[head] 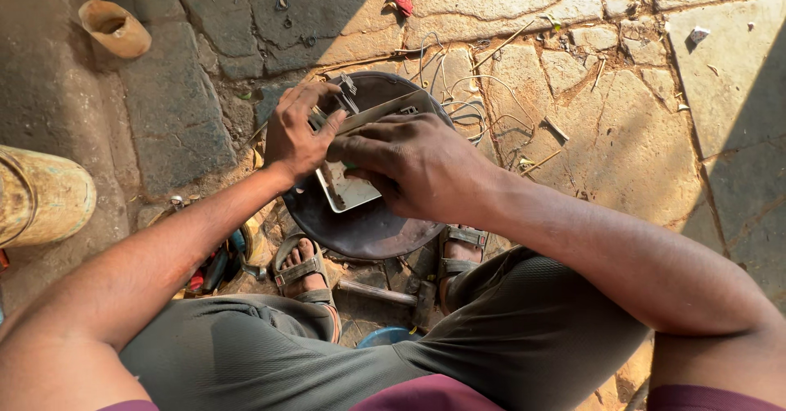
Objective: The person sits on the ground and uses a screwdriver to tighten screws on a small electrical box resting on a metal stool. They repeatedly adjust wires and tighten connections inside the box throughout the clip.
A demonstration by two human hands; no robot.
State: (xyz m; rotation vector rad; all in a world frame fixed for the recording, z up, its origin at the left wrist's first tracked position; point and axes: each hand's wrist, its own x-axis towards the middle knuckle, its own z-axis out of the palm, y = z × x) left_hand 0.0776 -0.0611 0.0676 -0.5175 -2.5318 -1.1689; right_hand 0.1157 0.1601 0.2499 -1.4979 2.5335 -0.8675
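My left hand [296, 128] grips a small metal part [344, 96] with prongs at the top of a folded sheet-metal piece [360, 183]. My right hand [417, 165] presses down on the same sheet-metal piece, fingers pointing left across it. The piece rests on a dark round metal block [368, 227] on the stone ground between my sandalled feet. Part of the sheet is hidden under my right hand.
A hammer [385, 294] lies on the ground by my feet, and several tools [214, 268] lie at the left. Bent wires [475, 100] are scattered behind the block. A clay cup [115, 28] lies at top left, and a yellowish cylinder [41, 196] at the left edge.
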